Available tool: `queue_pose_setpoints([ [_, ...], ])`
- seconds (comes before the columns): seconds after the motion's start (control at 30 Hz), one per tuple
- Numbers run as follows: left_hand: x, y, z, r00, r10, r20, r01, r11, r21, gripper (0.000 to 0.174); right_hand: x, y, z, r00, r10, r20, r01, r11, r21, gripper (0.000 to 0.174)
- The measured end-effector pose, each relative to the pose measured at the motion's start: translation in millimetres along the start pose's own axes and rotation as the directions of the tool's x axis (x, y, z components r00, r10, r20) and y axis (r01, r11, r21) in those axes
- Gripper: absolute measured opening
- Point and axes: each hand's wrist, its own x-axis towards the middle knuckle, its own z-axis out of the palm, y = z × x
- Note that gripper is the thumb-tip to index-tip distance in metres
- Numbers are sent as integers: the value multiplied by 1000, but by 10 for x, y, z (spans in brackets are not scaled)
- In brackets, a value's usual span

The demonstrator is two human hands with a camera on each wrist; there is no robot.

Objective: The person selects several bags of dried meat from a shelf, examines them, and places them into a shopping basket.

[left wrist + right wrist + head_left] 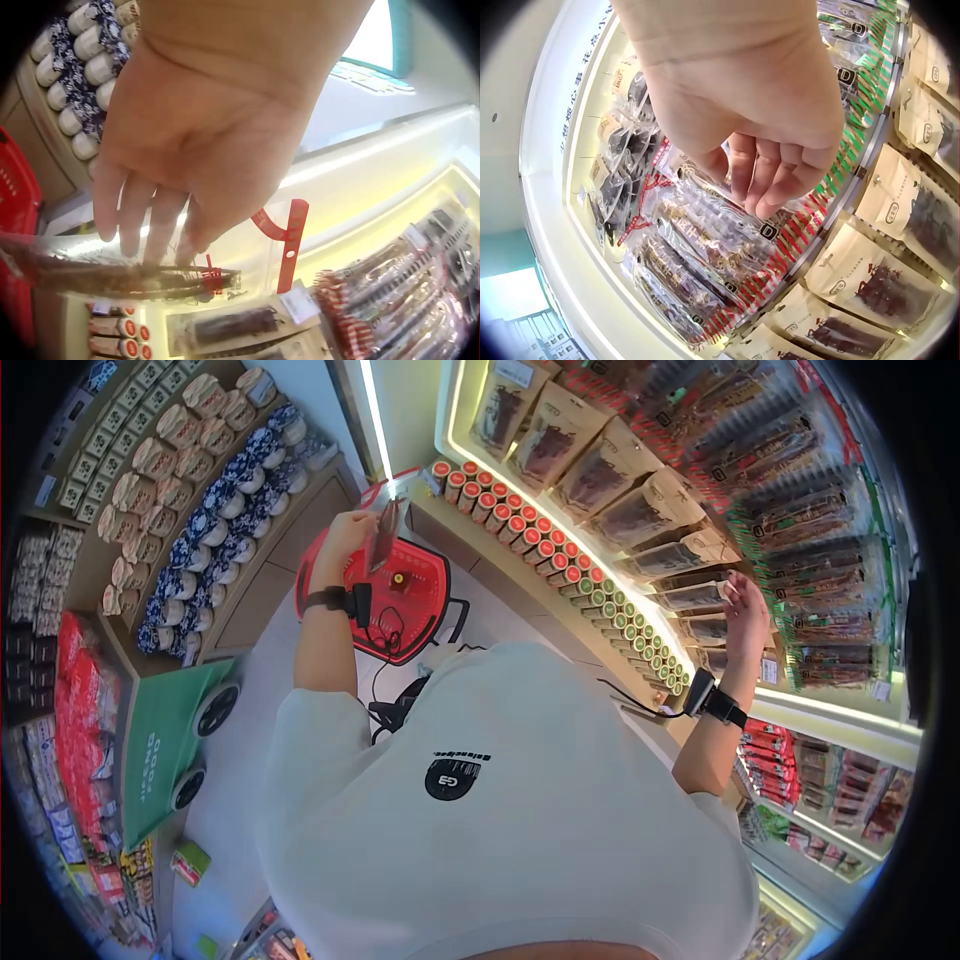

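My left hand [345, 542] pinches a clear plastic packet [383, 536] by its edge, over the red shopping basket [418, 603]. In the left wrist view the packet [97, 274] shows long brown contents, with fingers and thumb at its upper edge. My right hand [747, 622] is raised at the wall shelf, its fingers loosely bent. In the right wrist view those fingers hang in front of clear packets [697, 232] with red-striped ends, and nothing shows in their grasp. Kraft pouches with dark contents [877, 292] hang beside them.
Rows of red- and green-topped cans [570, 560] line the lower ledge. At the left stand blue-and-white wrapped jars [215, 530] on a stepped display. A green panel with black wheels [165, 750] juts out below it. A small green box [190, 863] lies on the floor.
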Motion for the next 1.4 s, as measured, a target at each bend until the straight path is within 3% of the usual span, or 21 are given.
queue_pose_setpoints([
  [0.13, 81, -1007, -272, 980, -167, -105, 164, 986, -35, 20, 26, 50, 64, 999, 42, -19, -42, 999, -26, 29],
  [0.27, -114, -1412, -304, 960, -207, -189, 217, 975, 36, 19, 40, 114, 167, 998, 54, -6, -55, 997, -63, 31],
  [0.3, 29, -1949, -328, 989, -38, -143, 74, 964, 255, 18, 28, 111, 199, 999, 52, -11, -53, 995, -86, 31],
  [0.33, 18, -1983, -329, 994, 39, -101, 0, 933, 359, 17, 17, 118, 226, 999, 50, -18, -52, 993, -108, 31],
  [0.37, 4, -2011, -329, 992, 115, -57, -77, 887, 455, 17, 33, 144, 212, 998, 55, -18, -57, 992, -111, 31],
  [0.4, -180, -1497, -266, 985, -103, 140, -34, 678, 734, 18, 70, 177, 160, 999, 54, -6, -55, 994, -93, 31],
  [0.47, -206, -1482, -216, 895, -370, 248, -95, 386, 918, 20, 75, 192, 140, 998, 57, 0, -57, 995, -79, 31],
  [0.5, -101, -1986, -187, 948, -297, 114, 102, 623, 776, 22, 59, 178, 142, 998, 59, -11, -60, 994, -97, 30],
  [0.57, -99, -2113, -115, 962, -270, -38, 249, 809, 533, 26, 31, 172, 113, 998, 63, -28, -66, 991, -118, 30],
  [0.6, -220, -1793, -46, 894, -417, -160, 445, 865, 231, 32, 28, 184, 74, 999, 45, -18, -47, 993, -112, 29],
  [0.63, -326, -1594, 7, 785, -579, -223, 570, 814, -108, 38, 26, 197, 45, 1000, 27, -9, -27, 994, -106, 29],
  [0.67, -361, -1630, 21, 784, -581, -217, 573, 813, -107, 38, 23, 207, 36, 1000, 28, -13, -29, 994, -110, 29],
  [0.8, -315, -1869, 64, 859, -464, -216, 437, 885, -162, 49, -9, 215, -47, 997, 58, -45, -59, 998, -32, 27],
  [0.83, -52, -2424, 1, 927, -302, -224, 328, 940, 88, 49, 6, 236, -94, 998, 52, -37, -53, 998, -17, 26],
  [0.87, -87, -2289, 53, 907, -329, -262, 358, 931, 71, 57, 26, 284, -131, 998, 32, -49, -31, 999, 16, 24],
  [0.93, -97, -2152, 56, 940, -298, -168, 329, 922, 206, 64, -20, 226, -77, 998, 18, -62, -19, 1000, -11, 21],
  [0.97, 98, -2382, 28, 914, -378, -149, 406, 843, 353, 36, -9, 226, -98, 999, 17, -39, -16, 1000, 2, 21],
  [1.07, -148, -1635, 165, 976, -206, -74, 217, 868, 447, 43, -9, 183, -21, 997, 6, -72, -7, 1000, -13, 21],
  [1.13, -157, -1423, 201, 1000, -15, -17, 22, 785, 619, 52, -40, 89, 81, 993, 24, -114, -25, 1000, -13, 20],
  [1.3, -234, -831, 368, 988, 156, -17, -125, 847, 516, 42, 269, 178, 55, 998, 20, -58, -17, 998, 55, 21],
  [1.4, -593, -44, 475, 982, 188, 0, -165, 862, 479, 37, 483, 128, 128, 998, -15, -57, 19, 998, 65, 24],
])
